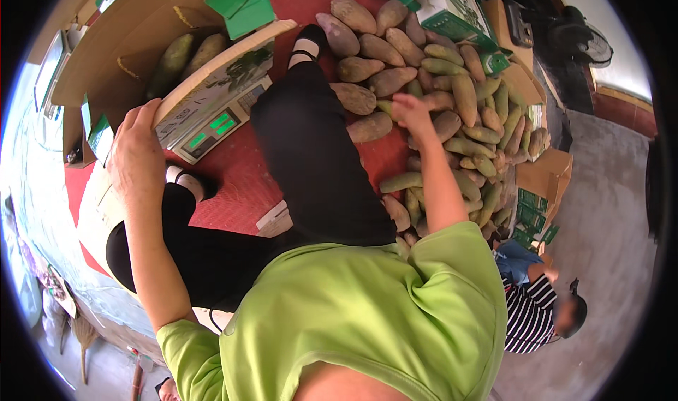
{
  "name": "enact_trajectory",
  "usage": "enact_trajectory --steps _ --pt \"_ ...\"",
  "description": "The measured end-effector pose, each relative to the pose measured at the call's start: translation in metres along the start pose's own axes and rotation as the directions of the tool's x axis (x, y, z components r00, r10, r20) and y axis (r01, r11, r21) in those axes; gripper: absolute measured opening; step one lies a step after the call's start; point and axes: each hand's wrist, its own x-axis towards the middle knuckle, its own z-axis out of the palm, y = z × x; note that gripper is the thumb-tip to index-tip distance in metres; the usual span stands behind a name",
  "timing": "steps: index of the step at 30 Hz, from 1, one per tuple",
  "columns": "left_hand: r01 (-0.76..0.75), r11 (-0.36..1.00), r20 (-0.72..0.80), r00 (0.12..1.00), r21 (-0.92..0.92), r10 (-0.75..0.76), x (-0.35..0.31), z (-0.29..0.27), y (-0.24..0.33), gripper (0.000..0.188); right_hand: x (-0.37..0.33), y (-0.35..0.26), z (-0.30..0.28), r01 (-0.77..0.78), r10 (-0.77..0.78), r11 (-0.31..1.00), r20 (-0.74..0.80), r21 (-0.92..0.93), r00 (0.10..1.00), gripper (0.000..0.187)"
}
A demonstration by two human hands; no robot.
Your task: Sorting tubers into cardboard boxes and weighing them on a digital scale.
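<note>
The open cardboard box (134,55) holds two long green-brown fruits (185,55) (smooth, tapered skins). It sits on a scale (212,129) with a green display. The left hand (138,154) grips the box's flap, fingers curled over its edge. The right hand (409,111) rests on the fruit pile (452,97) on the red mat (240,182), fingers loosely bent; whether it grasps one I cannot tell. Green-printed cartons (452,6) stand beyond.

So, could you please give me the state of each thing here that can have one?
Cardboard box: open, flaps up, two fruits inside.
Scale: switched on, green display lit.
Left hand: resting on the box flap.
Right hand: reaching into the fruit pile, grip not clear.
</note>
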Motion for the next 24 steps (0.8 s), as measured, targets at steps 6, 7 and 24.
enact_trajectory --steps 6,7,24 --pt "-0.079 0.995 -0.058 0.995 -0.055 0.076 0.002 0.006 -0.004 0.033 -0.025 0.175 -0.01 -0.118 0.156 0.947 0.107 -0.299 0.982 0.027" --pt "-0.093 0.994 -0.052 0.995 -0.057 0.09 0.001 0.006 -0.004 0.033 -0.03 0.198 -0.007 -0.13 0.165 0.947 0.096 -0.294 0.982 0.027" --pt "-0.082 0.993 -0.088 0.993 -0.087 0.074 0.001 0.008 -0.004 0.034 -0.075 0.272 -0.036 -0.506 0.732 0.637 -0.251 0.581 0.634 0.041"
